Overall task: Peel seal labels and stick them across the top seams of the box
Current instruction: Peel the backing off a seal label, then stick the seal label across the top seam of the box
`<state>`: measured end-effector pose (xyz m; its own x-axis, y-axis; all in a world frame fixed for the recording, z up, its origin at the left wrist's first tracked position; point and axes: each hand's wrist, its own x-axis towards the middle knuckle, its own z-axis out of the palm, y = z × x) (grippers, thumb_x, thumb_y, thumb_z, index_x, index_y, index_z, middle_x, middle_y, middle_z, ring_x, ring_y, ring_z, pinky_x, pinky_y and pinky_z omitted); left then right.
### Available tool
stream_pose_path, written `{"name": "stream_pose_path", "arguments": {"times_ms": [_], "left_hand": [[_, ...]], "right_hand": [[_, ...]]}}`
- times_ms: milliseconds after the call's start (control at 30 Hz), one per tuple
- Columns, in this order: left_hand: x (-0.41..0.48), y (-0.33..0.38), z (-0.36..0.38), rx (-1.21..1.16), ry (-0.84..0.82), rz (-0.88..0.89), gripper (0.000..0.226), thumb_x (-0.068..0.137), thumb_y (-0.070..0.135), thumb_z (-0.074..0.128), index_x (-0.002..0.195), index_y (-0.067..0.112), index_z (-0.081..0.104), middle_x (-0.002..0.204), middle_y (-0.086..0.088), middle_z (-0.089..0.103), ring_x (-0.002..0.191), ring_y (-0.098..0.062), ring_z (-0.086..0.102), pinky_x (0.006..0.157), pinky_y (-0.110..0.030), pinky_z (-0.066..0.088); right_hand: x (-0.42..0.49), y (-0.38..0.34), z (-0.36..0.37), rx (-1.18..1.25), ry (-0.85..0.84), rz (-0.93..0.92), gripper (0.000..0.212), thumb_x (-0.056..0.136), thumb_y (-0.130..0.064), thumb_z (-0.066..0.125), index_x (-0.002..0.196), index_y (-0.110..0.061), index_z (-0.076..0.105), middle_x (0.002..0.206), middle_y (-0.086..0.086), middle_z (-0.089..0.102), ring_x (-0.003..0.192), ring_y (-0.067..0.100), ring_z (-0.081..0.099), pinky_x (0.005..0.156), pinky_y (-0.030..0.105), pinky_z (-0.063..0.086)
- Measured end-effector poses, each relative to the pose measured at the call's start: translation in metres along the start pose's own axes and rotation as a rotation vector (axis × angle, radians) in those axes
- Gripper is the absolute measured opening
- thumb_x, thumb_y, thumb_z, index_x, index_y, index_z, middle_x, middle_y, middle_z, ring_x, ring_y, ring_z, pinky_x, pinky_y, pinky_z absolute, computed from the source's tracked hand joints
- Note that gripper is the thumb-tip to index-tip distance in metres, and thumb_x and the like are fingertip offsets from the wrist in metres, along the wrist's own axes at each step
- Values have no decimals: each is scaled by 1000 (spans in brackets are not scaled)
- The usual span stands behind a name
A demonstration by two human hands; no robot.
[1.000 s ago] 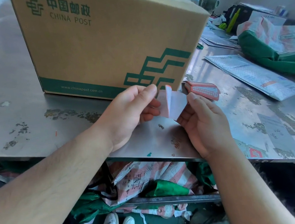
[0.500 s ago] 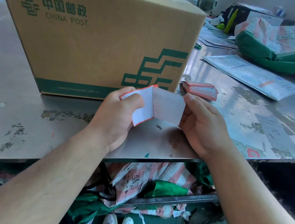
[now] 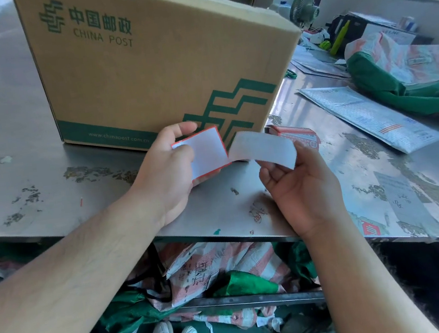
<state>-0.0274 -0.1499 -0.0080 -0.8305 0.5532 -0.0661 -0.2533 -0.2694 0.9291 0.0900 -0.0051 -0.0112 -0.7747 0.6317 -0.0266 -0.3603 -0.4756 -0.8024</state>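
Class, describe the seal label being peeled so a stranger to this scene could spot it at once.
Find the big China Post box on the metal table; before its lower front edge, the left hand pinches a small white sheet. That seal label has a red border, unlike the plain backing paper in the right hand.

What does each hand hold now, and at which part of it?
The left hand pinches the red-edged seal label at its left end. The right hand pinches the white backing paper at its right end.
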Motion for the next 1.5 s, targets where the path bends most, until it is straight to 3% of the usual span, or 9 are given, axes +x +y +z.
{"name": "stream_pose_path", "arguments": {"times_ms": [200, 300, 400, 567, 667, 867, 1100, 1300, 1500], "left_hand": [[1, -4, -2, 26, -24, 82, 15, 105, 24, 41, 108, 22, 55, 87, -2, 50, 79, -18, 44, 76, -33, 40], [4, -7, -6, 48, -117, 123, 33, 90, 47, 57, 114, 25, 52, 81, 6, 46, 68, -7, 42, 67, -24, 39], [5, -10, -7, 60, -122, 150, 39, 87, 27, 71, 121, 23, 52, 69, 11, 43, 55, -1, 42, 56, -16, 36], [-1, -6, -4, 2, -120, 188, 14, 102, 23, 46, 99, 18, 59, 66, 4, 53, 55, -9, 46, 54, -21, 44], [-6, -1, -5, 3, -125, 229, 15, 102, 19, 46, 100, 19, 60, 66, 5, 62, 52, -10, 51, 53, -22, 48], [-14, 25, -15, 157, -172, 285, 42, 96, 55, 41, 106, 21, 63, 58, 6, 34, 48, -10, 26, 48, -27, 19], [-38, 60, -30, 361, -258, 413, 36, 101, 42, 34, 104, 20, 62, 58, 4, 54, 51, -12, 48, 48, -22, 42], [-50, 104, -49, 780, -199, 603, 43, 70, 75, 62, 93, 38, 62, 57, 7, 38, 49, -5, 32, 50, -16, 30], [-54, 135, -47, 1048, 14, 856, 25, 74, 62, 66, 80, 37, 68, 45, 6, 34, 46, -11, 35, 44, -20, 23]], "right_hand": [[-1, 0, 0, -20, 6, -18, 24, 100, -20, 46, 118, -8, 56, 83, 6, 71, 82, 22, 63, 64, 26, 55], [-2, 1, 1, -30, 3, -24, 26, 99, -20, 47, 119, -8, 57, 86, 10, 68, 79, 21, 64, 65, 26, 55], [-2, 2, 1, -46, 9, -22, 26, 99, -20, 47, 121, -8, 55, 92, 12, 61, 81, 21, 60, 64, 24, 55], [-2, 2, 3, -76, 78, -18, 21, 100, -19, 49, 116, -10, 59, 82, 7, 64, 72, 18, 60, 59, 23, 52], [-5, 0, 11, -126, 152, -9, 22, 99, -18, 51, 84, -12, 67, 61, 1, 57, 59, 17, 54, 55, 24, 46], [-21, -12, 40, -151, 173, 56, 46, 96, -20, 57, 50, -20, 58, 52, -2, 51, 47, 13, 47, 52, 25, 37], [-35, -20, 78, -160, 182, 105, 40, 93, -20, 58, 55, -21, 50, 56, -1, 45, 47, 13, 40, 51, 25, 34], [-44, -29, 124, -181, 178, 104, 34, 91, -19, 56, 59, -21, 46, 54, -5, 36, 42, 11, 32, 49, 24, 28], [-43, -39, 167, -246, 159, 76, 32, 90, -20, 57, 60, -19, 48, 53, -4, 35, 41, 11, 31, 50, 24, 26]]}}
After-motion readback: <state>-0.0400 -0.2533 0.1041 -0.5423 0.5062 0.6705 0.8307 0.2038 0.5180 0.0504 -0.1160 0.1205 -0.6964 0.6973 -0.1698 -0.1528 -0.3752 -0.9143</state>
